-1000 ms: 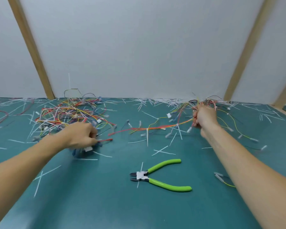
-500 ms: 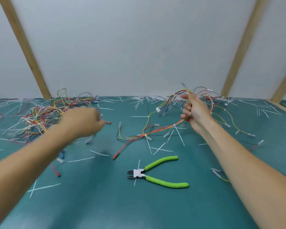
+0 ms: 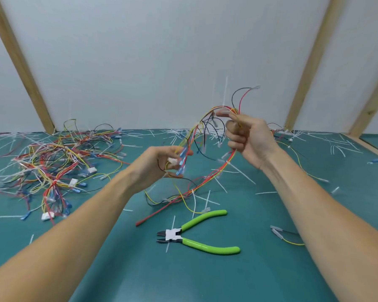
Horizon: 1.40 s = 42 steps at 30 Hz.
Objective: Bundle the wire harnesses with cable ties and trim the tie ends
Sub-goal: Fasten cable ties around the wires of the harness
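Presently both hands hold one wire harness above the tabletop, left grip pinching connectors, right grip clutching wires; dangling strands may snag the side cutters.

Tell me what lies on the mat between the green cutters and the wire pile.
Head view: between cutters and pile, mostly bare mat, crossed by the left forearm.

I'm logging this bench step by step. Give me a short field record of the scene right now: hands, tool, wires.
left hand: grips the connector end of the held harness
right hand: grips the harness's other end, raised
cutters: green handles, lying on the green mat, untouched
wire pile: on the mat, left
tie offcuts: scattered along the far edge
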Available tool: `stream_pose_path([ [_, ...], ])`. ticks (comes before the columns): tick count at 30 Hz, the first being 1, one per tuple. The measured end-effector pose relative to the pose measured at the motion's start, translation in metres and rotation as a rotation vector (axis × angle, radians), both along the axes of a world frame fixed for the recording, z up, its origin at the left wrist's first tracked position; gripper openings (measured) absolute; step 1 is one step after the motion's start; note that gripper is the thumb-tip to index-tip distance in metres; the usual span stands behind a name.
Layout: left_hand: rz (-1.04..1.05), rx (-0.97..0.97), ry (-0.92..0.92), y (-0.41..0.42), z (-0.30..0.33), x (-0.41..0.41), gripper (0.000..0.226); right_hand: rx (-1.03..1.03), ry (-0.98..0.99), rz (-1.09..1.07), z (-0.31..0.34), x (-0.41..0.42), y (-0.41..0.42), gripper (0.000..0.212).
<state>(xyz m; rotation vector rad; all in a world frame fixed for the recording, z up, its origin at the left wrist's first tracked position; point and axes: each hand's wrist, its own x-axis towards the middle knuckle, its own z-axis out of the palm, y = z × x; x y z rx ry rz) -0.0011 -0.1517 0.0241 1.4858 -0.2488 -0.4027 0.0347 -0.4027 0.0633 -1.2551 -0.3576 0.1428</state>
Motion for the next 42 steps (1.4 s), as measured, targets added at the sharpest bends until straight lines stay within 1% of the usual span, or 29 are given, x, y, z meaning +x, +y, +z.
stream_pose_path([
  [3, -0.003, -0.111, -0.038, 0.01, 0.008, 0.005, 0.023, -0.057, -0.004, 0.008, 0.0, 0.004, -0.002, 0.033],
  [5, 0.05, -0.19, -0.059, 0.019, 0.013, 0.006, 0.016, -0.073, 0.029, 0.024, -0.004, 0.005, -0.004, 0.046],
  [7, 0.137, -0.254, -0.065, 0.027, 0.017, 0.008, 0.013, -0.141, 0.019, 0.02, -0.012, 0.005, -0.004, 0.052],
  [9, 0.255, -0.241, -0.127, 0.034, 0.021, 0.008, 0.015, -0.117, 0.043, 0.049, -0.023, 0.003, -0.003, 0.052],
  [12, 0.355, -0.298, -0.189, 0.04, 0.031, 0.008, 0.021, -0.033, 0.221, 0.193, -0.042, -0.001, 0.0, 0.057],
  [13, 0.368, -0.325, -0.199, 0.04, 0.034, 0.008, 0.022, -0.054, 0.261, 0.254, -0.047, -0.003, 0.002, 0.054],
  [14, 0.379, -0.343, -0.21, 0.041, 0.038, 0.008, 0.021, -0.106, 0.276, 0.311, -0.052, -0.005, 0.004, 0.047],
  [16, 0.393, -0.366, -0.231, 0.042, 0.044, 0.008, 0.021, -0.292, 0.219, 0.398, -0.06, -0.009, 0.013, 0.024],
  [17, 0.395, -0.373, -0.241, 0.043, 0.048, 0.008, 0.02, -0.422, 0.159, 0.387, -0.062, -0.009, 0.018, 0.012],
  [18, 0.393, -0.378, -0.251, 0.045, 0.05, 0.008, 0.019, -0.563, 0.085, 0.328, -0.062, -0.008, 0.023, 0.009],
  [19, 0.389, -0.383, -0.258, 0.047, 0.052, 0.008, 0.019, -0.69, -0.001, 0.223, -0.062, -0.006, 0.027, 0.016],
  [20, 0.385, -0.386, -0.265, 0.049, 0.054, 0.008, 0.019, -0.777, -0.088, 0.067, -0.061, -0.002, 0.03, 0.022],
  [22, 0.39, -0.394, -0.28, 0.053, 0.055, 0.006, 0.021, -0.784, -0.252, -0.35, -0.052, 0.004, 0.031, 0.026],
  [24, 0.42, -0.37, -0.301, 0.057, 0.052, 0.003, 0.022, -0.71, -0.444, -0.773, -0.038, 0.011, 0.021, 0.017],
  [25, 0.443, -0.342, -0.313, 0.059, 0.049, 0.001, 0.022, -0.706, -0.527, -0.924, -0.029, 0.013, 0.014, 0.011],
  [26, 0.464, -0.315, -0.32, 0.06, 0.045, -0.001, 0.022, -0.732, -0.586, -1.02, -0.02, 0.013, 0.007, 0.008],
  [27, 0.481, -0.297, -0.323, 0.06, 0.041, -0.003, 0.022, -0.784, -0.606, -1.068, -0.014, 0.015, 0.003, 0.01],
  [28, 0.493, -0.289, -0.323, 0.059, 0.037, -0.005, 0.021, -0.856, -0.588, -1.072, -0.008, 0.016, 0.002, 0.019],
  [29, 0.505, -0.282, -0.32, 0.058, 0.033, -0.006, 0.019, -0.914, -0.538, -1.041, -0.005, 0.016, 0.004, 0.033],
  [30, 0.518, -0.271, -0.311, 0.056, 0.03, -0.008, 0.018, -0.928, -0.448, -0.978, -0.003, 0.015, 0.007, 0.048],
  [32, 0.558, -0.237, -0.272, 0.051, 0.023, -0.01, 0.017, -0.809, -0.193, -0.837, 0.002, 0.011, 0.012, 0.067],
  [33, 0.58, -0.217, -0.251, 0.05, 0.021, -0.01, 0.017, -0.686, -0.053, -0.748, 0.004, 0.009, 0.012, 0.07],
  [34, 0.597, -0.196, -0.234, 0.048, 0.02, -0.01, 0.017, -0.507, 0.086, -0.618, 0.005, 0.008, 0.011, 0.066],
  [36, 0.606, -0.178, -0.202, 0.046, 0.02, -0.009, 0.022, -0.102, 0.311, -0.278, 0.003, 0.004, 0.009, 0.059],
  [37, 0.602, -0.179, -0.189, 0.045, 0.021, -0.008, 0.024, 0.022, 0.367, -0.162, 0.0, 0.003, 0.009, 0.057],
  [38, 0.6, -0.189, -0.176, 0.043, 0.023, -0.006, 0.025, 0.104, 0.399, -0.108, -0.002, 0.003, 0.009, 0.055],
  [40, 0.601, -0.259, -0.138, 0.042, 0.025, -0.003, 0.024, 0.168, 0.437, -0.135, -0.006, 0.004, 0.013, 0.048],
  [41, 0.606, -0.312, -0.109, 0.043, 0.026, -0.002, 0.023, 0.109, 0.383, -0.219, -0.008, 0.006, 0.014, 0.043],
  [42, 0.616, -0.359, -0.081, 0.045, 0.026, -0.001, 0.022, -0.058, 0.244, -0.354, -0.01, 0.007, 0.013, 0.038],
])
